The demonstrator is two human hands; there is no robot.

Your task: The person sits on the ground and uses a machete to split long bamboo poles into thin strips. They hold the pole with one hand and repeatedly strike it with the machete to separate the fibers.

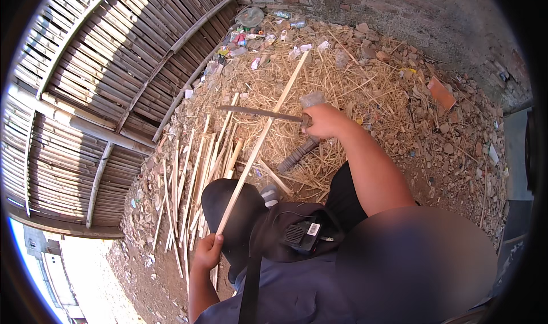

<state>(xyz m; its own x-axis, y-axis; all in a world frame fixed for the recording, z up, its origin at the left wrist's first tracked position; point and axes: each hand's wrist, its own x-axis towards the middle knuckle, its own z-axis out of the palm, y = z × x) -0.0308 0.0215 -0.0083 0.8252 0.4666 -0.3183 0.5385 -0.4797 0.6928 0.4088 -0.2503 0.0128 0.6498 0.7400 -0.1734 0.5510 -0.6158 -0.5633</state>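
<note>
My left hand (208, 251) is closed around the lower end of a long pale strip (267, 131), which looks like split bamboo or wood. The strip slants up and away to the right, passing over my dark-clad knee. My right hand (323, 121) grips the handle of a machete (251, 112). Its long, dull brown blade points left and crosses the strip in its upper half; whether the edge touches the strip, I cannot tell. Below my right hand, a thick ribbed brown rod (298, 154) lies on the shavings. A greyish lump (312, 100) sits just beyond that hand.
Several more pale strips (191, 181) lie in a loose bundle to my left. Straw-like shavings (365, 96) cover the ground ahead, with litter and rubble. A slatted bamboo wall (108, 61) rises at left, a brick wall (411, 4) at the back. An orange-brown tile piece (442, 93) lies right.
</note>
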